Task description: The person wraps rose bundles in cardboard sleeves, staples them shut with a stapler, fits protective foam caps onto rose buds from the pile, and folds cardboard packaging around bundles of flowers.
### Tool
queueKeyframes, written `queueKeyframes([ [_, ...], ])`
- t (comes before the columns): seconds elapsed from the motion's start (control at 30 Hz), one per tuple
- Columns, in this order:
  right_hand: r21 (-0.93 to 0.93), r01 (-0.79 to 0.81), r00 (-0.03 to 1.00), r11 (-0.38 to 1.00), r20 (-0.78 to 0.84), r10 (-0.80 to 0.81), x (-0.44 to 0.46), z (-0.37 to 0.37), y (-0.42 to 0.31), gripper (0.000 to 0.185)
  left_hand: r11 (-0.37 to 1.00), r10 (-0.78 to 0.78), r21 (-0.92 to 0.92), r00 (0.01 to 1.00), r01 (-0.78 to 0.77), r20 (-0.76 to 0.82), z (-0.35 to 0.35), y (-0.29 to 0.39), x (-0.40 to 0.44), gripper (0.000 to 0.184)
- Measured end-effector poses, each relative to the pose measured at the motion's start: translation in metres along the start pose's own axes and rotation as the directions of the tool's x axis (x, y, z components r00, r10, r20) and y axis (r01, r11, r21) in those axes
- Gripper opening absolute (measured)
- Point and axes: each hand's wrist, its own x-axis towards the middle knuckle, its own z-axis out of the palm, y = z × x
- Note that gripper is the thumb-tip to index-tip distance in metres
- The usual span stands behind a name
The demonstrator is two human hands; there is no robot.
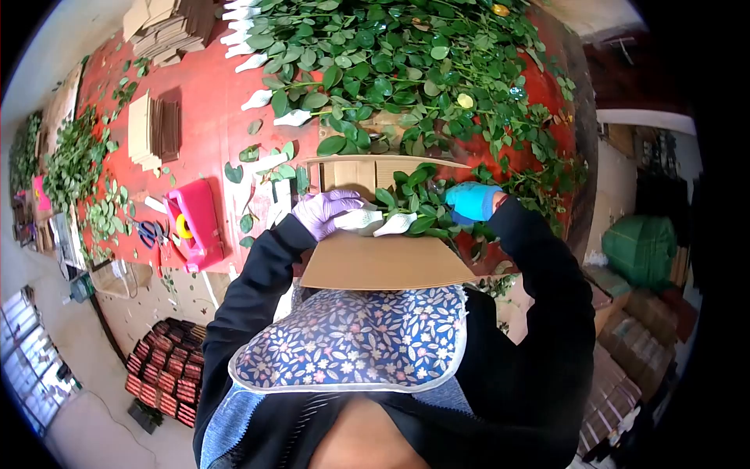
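My left hand, in a purple glove, has its fingers curled over a white-netted flower bud. Beside it lies a second netted bud with green leaves behind. My right hand, in a blue glove, is closed at the leafy stems; its fingertips are partly hidden. Both hands are over an open cardboard sheet, whose near flap is toward my body and whose corrugated far part stands beyond the buds.
A large heap of leafy stems with white-netted buds covers the far red table. Stacked cardboard pieces, a pink holder and scissors lie at left. A green sack stands at right.
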Motion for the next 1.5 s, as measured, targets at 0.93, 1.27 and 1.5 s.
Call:
queueKeyframes([
  [0.93,-0.247,0.138,0.953,0.959,-0.23,-0.196,0.025,0.0,0.001,0.027,0.959,-0.192,0.226,0.979,0.17,0.076,-0.003,0.01,0.009,0.036],
  [1.27,-0.21,0.09,0.644,0.974,-0.734,-0.218,-0.032,-0.022,-0.017,0.029,0.951,-0.138,0.267,0.987,0.155,-0.08,0.004,0.005,0.007,0.026],
  [1.5,-0.202,0.09,0.565,0.975,-0.796,-0.217,-0.006,-0.007,-0.065,0.069,0.875,-0.227,0.408,0.966,0.259,-0.127,0.008,0.013,0.002,0.041],
])
